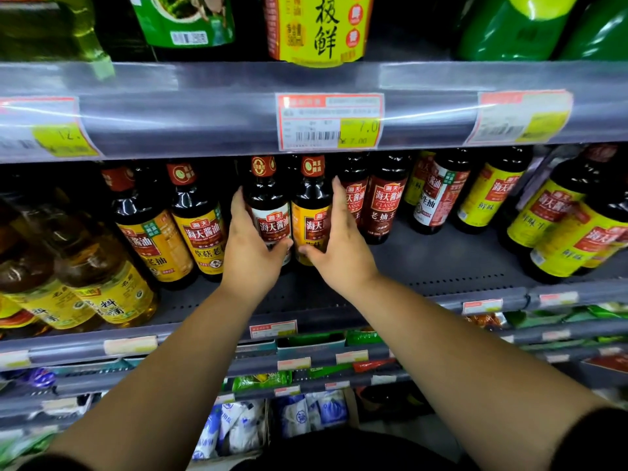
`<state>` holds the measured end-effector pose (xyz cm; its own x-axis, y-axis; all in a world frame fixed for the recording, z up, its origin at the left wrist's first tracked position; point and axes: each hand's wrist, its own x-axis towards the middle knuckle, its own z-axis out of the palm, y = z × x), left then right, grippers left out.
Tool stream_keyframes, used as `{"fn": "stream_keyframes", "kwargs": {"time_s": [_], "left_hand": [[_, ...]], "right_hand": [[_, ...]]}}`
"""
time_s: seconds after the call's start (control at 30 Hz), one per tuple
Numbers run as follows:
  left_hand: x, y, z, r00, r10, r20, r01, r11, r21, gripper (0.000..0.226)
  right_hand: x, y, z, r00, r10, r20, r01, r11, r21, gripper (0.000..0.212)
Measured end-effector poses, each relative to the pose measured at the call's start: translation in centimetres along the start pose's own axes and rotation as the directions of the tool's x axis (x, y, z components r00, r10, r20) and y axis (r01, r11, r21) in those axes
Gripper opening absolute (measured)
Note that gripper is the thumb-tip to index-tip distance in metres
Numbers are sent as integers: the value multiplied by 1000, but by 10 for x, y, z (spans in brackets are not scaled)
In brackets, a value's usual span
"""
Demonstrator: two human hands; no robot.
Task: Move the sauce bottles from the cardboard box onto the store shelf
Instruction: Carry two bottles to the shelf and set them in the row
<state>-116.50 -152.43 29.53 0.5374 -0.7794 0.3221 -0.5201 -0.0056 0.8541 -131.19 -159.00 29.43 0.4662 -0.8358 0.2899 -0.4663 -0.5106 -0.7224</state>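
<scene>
Two dark sauce bottles stand side by side on the grey store shelf (441,263), in the middle of the row. My left hand (249,256) holds the bottle with the white and red label (272,202): its fingers run up the left side and its thumb lies across the front. My right hand (343,249) holds the bottle with the orange label (311,212) in the same way from the right. Both bottles are upright and touch each other. The cardboard box is out of view.
More sauce bottles fill the shelf to the left (200,229) and right (384,202), and yellow-labelled ones (574,239) stand at the far right. Bare shelf floor shows in front of the right-hand bottles. An upper shelf rail with price tags (329,122) hangs just above the bottle caps.
</scene>
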Motion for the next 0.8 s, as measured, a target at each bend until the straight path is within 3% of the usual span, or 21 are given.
{"fn": "stream_keyframes", "kwargs": {"time_s": [0.33, 0.53, 0.67, 0.8], "left_hand": [[1, 1, -11, 996, 25, 87, -35, 993, 111, 115], [-8, -3, -27, 967, 125, 221, -177, 955, 238, 119], [-9, -4, -39, 932, 110, 345, -209, 942, 263, 129], [-13, -7, -45, 901, 19, 433, -149, 952, 269, 130]], "right_hand": [[9, -8, -3, 997, 70, 35, -69, 997, -21, 118], [5, -13, -2, 995, 99, 23, -97, 993, -68, 122], [-9, -9, -7, 972, 187, 140, -169, 977, -132, 124], [-24, -9, -17, 937, 250, 243, -178, 942, -283, 109]]}}
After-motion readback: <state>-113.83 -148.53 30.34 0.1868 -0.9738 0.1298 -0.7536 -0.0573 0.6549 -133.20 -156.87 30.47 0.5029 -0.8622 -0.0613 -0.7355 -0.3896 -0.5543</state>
